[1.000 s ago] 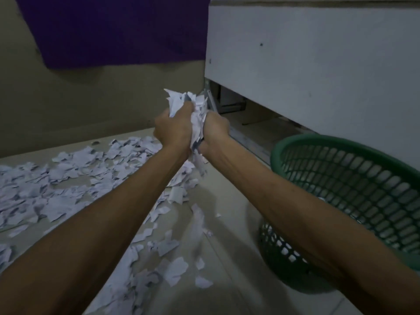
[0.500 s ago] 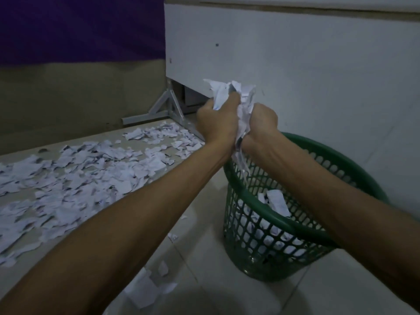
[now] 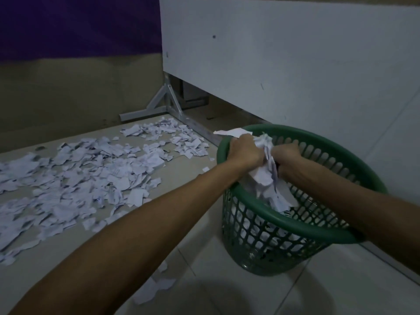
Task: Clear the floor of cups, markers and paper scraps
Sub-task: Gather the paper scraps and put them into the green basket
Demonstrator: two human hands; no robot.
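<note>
Paper scraps (image 3: 264, 171) are bunched into a wad between both hands, held over the mouth of the green basket (image 3: 336, 233). The left hand (image 3: 244, 153) curls its fingers into the wad from one side and the right hand (image 3: 286, 153) presses in from the other, so each hand is closed on the paper, not spread. A loose tail of scraps hangs down from the wad into the basket, where more white paper shows through the mesh wall.

The main risk, as I judge it, is spill. The wad sits toward the near-left part of the opening, and the left hand is over the rim itself; a flat piece sticks out past that hand, beyond the basket edge. If the hands part there, light pieces on that side could flutter outside and land on the tiled floor (image 3: 227, 292), where a few strays already lie near the basket's foot. Opening quickly or from high up would scatter them more.

The basket looks light and narrow at the base, so a forearm leaning on its rim could tip it.

A large spread of scraps (image 3: 75, 178) covers the tan mat (image 3: 181, 173) to the left, near the basket, so much of the job remains. No cups or markers are visible.
</note>
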